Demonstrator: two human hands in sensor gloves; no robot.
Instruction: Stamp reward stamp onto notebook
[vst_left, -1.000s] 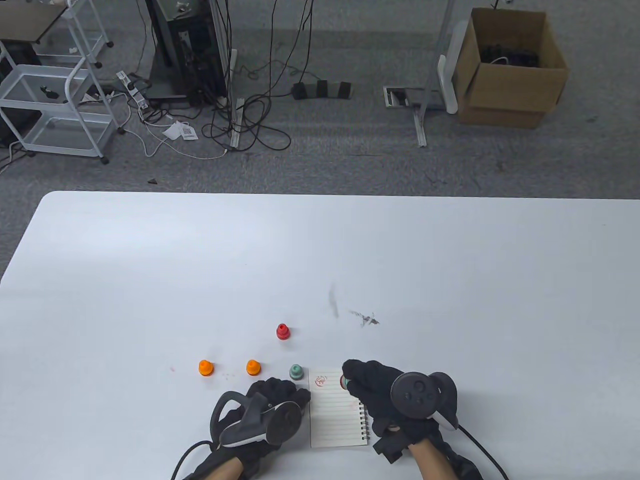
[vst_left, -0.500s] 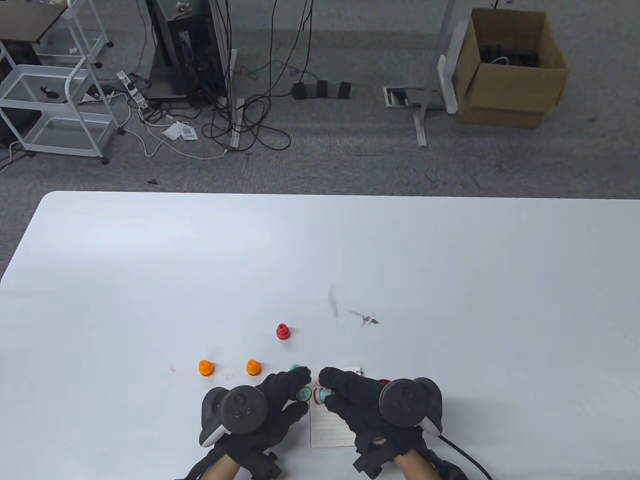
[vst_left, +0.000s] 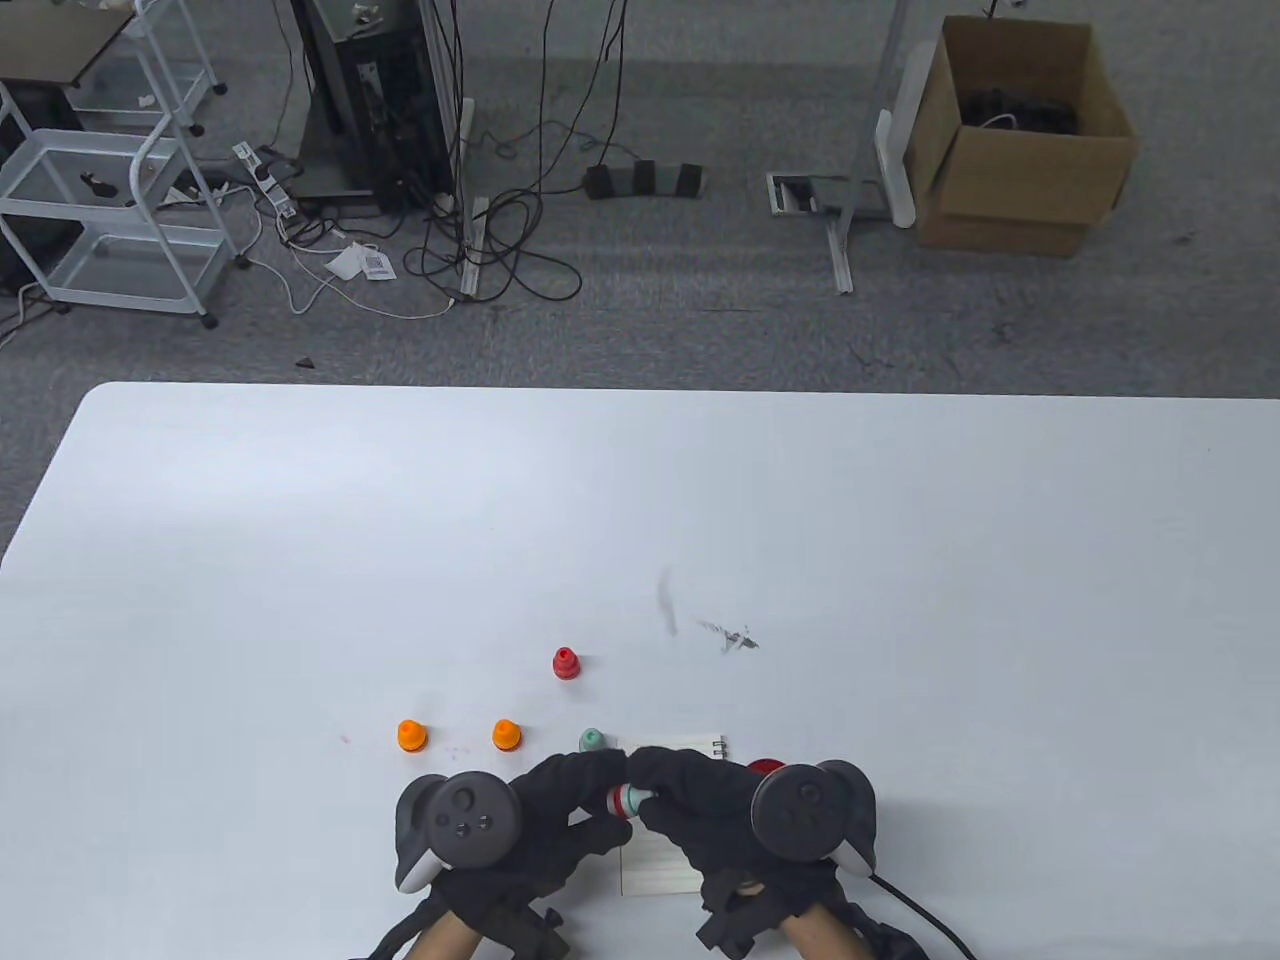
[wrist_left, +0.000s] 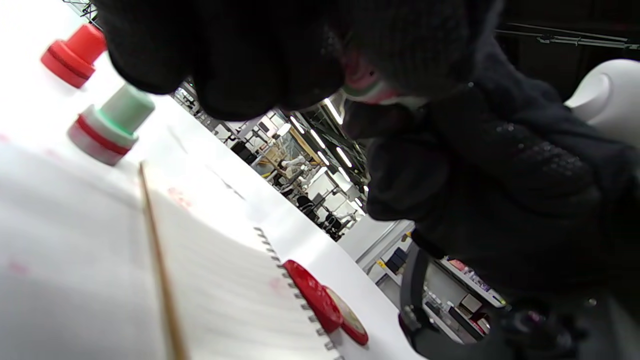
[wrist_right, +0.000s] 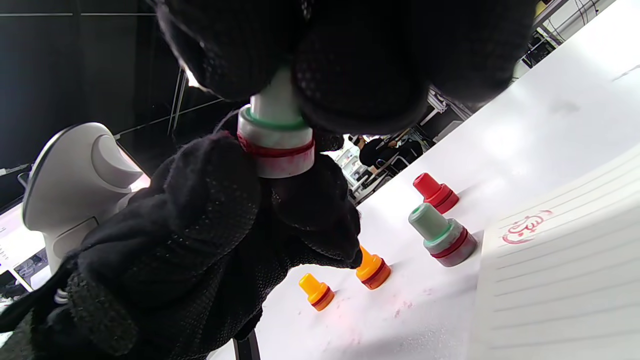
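Both grips meet above the notebook (vst_left: 665, 870): the right hand (vst_left: 700, 805) pinches the stamp (wrist_right: 276, 137) by its top. The left hand (vst_left: 560, 810) curls against its base.

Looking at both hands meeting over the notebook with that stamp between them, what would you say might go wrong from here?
1. The stamp is held in the air between the right hand and the left hand; it might slip and smear ink on the notebook.
2. A red print already sits on the page; the next could overlap it.
3. The green stamp stands beside the notebook and could get knocked over.
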